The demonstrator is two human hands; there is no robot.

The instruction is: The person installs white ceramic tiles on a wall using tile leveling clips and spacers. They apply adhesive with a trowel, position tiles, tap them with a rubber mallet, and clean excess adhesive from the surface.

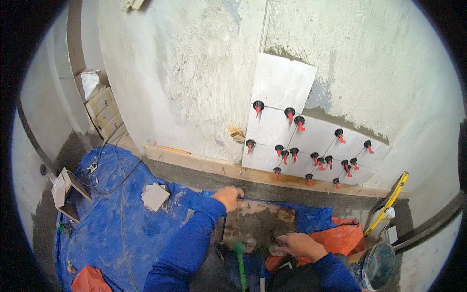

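Note:
Between my hands lies a brown, square-edged surface (258, 221) smeared with grey mortar. My left hand (227, 198) is at its far left corner with fingers bent and closed; what they grip, if anything, is hidden. At the near right side, my right hand (300, 245) has its fingers curled in, with a greyish bit under the fingertips too small to name. A tool with a green handle (240, 265) stands near my legs. Ahead, white tiles (284, 80) are set on the wall, with several black and red levelling clips (300, 122) in their joints.
A blue tarp (104, 214) covers the floor at left, with a small stack of grey tiles (155, 196) and a cable on it. Orange cloth (340, 237), a bucket (380, 266) and a leaning yellow spirit level (387, 204) are at right. Boxes (104, 109) stand far left.

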